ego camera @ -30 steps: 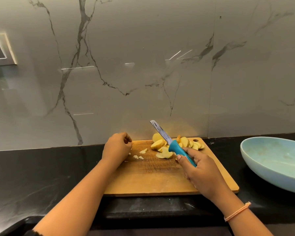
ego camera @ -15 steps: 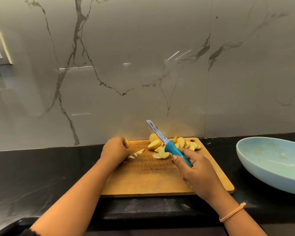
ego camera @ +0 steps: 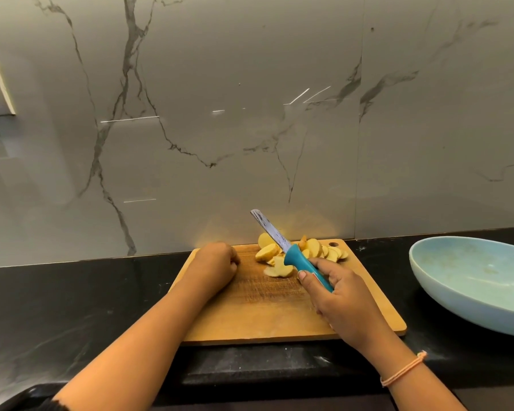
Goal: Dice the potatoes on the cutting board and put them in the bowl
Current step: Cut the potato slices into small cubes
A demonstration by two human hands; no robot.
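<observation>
Potato slices [ego camera: 316,247] are heaped at the far side of the cutting board [ego camera: 264,307], behind the raised blade of a knife [ego camera: 293,256] whose teal handle is wrapped by the right hand [ego camera: 343,304]. The left hand [ego camera: 214,268] is rested on the board, curled into a fist; whether anything is enclosed cannot be told. The bowl [ego camera: 457,304] is set apart from the board, to the right.

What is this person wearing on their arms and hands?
No gloves on the left hand or the right hand, and no rings that I can make out. Both forearms are unsleeved. A thin peach-coloured cord bracelet circles the right wrist.
</observation>
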